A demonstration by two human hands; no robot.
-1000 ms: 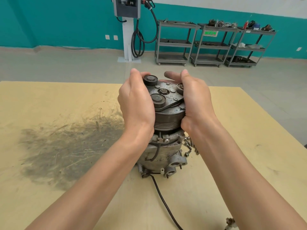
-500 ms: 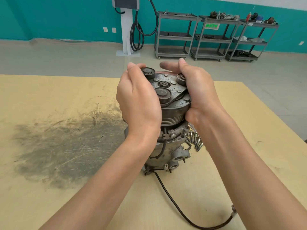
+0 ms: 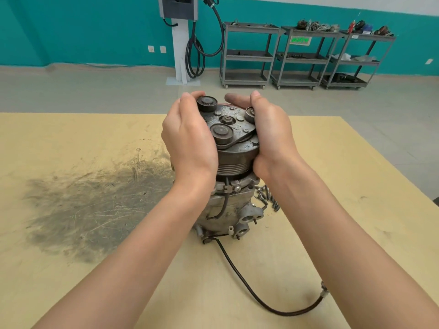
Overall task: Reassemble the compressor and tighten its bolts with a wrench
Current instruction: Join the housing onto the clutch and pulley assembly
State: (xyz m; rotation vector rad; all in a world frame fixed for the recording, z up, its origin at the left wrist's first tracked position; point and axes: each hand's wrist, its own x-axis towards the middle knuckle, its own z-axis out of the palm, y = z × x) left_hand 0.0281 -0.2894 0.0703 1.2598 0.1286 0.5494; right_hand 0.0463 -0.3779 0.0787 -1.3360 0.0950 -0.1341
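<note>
Compressor dark grey; table pale yellow, grey smudge; wall teal.

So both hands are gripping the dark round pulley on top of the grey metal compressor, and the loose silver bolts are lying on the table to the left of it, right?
Not quite. The head view shows the loose silver bolts on the yellow wooden table to the right of the grey metal compressor, not the left. The rest holds: the left hand and right hand grip the dark round pulley on top.
</note>
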